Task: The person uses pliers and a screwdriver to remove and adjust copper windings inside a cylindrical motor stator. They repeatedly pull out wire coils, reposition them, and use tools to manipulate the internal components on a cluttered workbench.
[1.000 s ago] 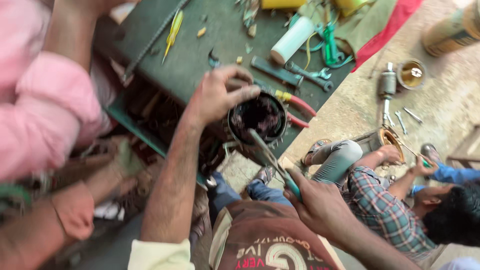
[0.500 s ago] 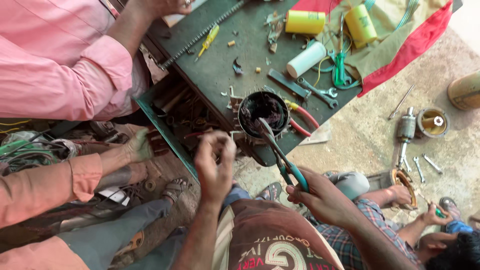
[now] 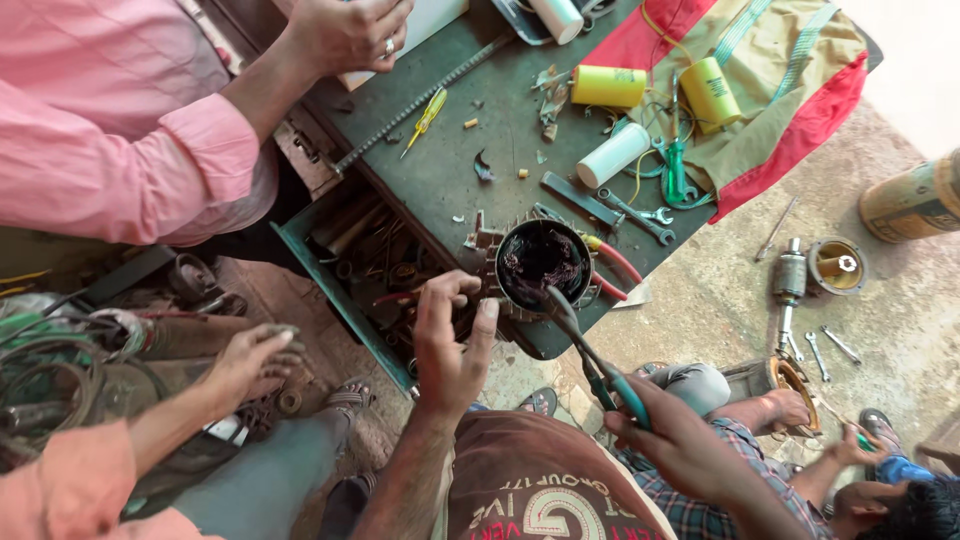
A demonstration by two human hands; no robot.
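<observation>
A dark round motor stator (image 3: 541, 265) with copper windings inside stands at the near edge of the green metal workbench (image 3: 450, 170). My left hand (image 3: 449, 340) rests against its left side, fingers spread on the housing. My right hand (image 3: 668, 432) grips teal-handled pliers (image 3: 590, 355), whose jaws reach into the stator's opening at its lower right rim.
An open drawer (image 3: 372, 262) of tools sits left of the stator. Wrenches (image 3: 628, 214), yellow and white cylinders and a screwdriver (image 3: 426, 116) lie on the bench. A person in pink stands at top left; another hand (image 3: 250, 360) rests lower left. A person crouches at lower right among motor parts (image 3: 838, 266).
The view has shifted, and the stator now sits more central. My left hand came off the stator's top, dropped below it, and now rests against its left side. The pliers stay in the opening.
</observation>
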